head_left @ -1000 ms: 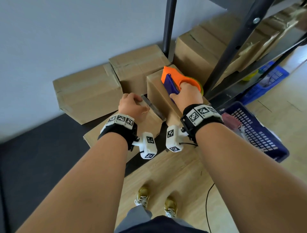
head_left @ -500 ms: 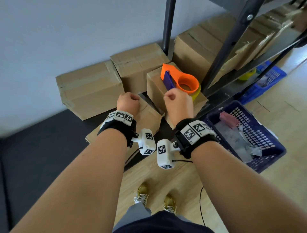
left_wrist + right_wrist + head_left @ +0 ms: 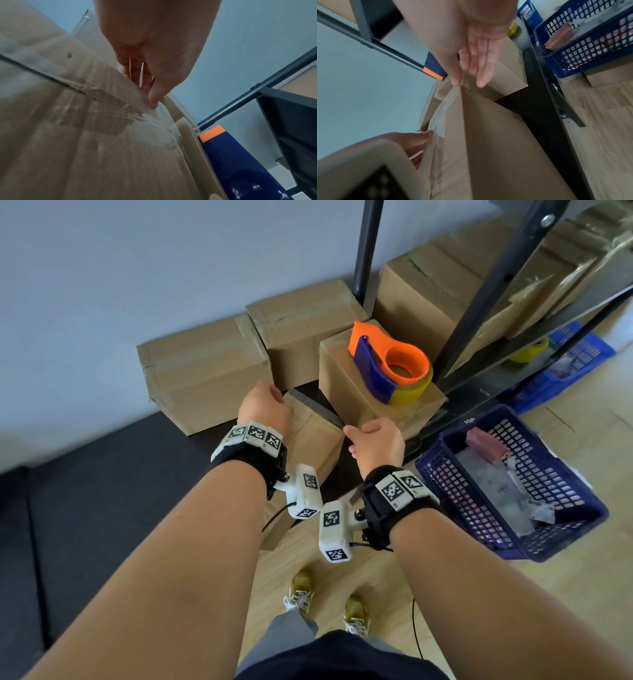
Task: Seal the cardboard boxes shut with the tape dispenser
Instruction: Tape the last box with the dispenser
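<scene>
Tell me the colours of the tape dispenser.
Orange and dark blue; the tape dispenser shows best in the head view.

The scene is viewed from head height, downward and forward over both forearms. The near box (image 3: 313, 436) is seen very close, from below the wrist, by each wrist camera, along the fingers (image 3: 152, 86). The orange-and-blue tape dispenser (image 3: 387, 364), beyond the fingers, is shared by all three views.
</scene>
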Tool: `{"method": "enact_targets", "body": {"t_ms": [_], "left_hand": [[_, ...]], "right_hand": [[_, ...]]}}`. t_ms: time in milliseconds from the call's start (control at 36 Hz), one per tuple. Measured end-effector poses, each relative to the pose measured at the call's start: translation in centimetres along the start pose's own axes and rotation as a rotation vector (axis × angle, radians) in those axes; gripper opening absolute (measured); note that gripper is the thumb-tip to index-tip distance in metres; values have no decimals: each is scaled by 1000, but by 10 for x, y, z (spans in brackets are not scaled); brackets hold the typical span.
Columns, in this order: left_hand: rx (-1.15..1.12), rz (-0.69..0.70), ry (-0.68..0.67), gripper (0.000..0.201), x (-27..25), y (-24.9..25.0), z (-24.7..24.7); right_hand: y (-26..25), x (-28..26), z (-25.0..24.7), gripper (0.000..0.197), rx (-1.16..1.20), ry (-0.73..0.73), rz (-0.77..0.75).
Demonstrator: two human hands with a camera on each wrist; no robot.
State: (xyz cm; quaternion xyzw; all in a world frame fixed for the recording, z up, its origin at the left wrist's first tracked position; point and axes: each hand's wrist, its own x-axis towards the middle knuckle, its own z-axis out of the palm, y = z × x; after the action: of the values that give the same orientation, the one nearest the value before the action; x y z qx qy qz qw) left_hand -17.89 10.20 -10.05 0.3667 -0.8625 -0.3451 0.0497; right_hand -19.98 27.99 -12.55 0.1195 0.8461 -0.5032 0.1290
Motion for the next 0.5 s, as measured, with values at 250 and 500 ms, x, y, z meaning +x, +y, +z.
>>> {"method": "enact_targets", "body": {"t_ms": [250, 500], "left_hand": [[38, -64, -40, 14, 6, -6, -11], [24, 146, 48, 7, 2, -20, -8]], "right_hand": [[-14, 1, 4, 27, -28, -163, -80], [-38, 8, 12, 39, -354, -184, -412]]}}
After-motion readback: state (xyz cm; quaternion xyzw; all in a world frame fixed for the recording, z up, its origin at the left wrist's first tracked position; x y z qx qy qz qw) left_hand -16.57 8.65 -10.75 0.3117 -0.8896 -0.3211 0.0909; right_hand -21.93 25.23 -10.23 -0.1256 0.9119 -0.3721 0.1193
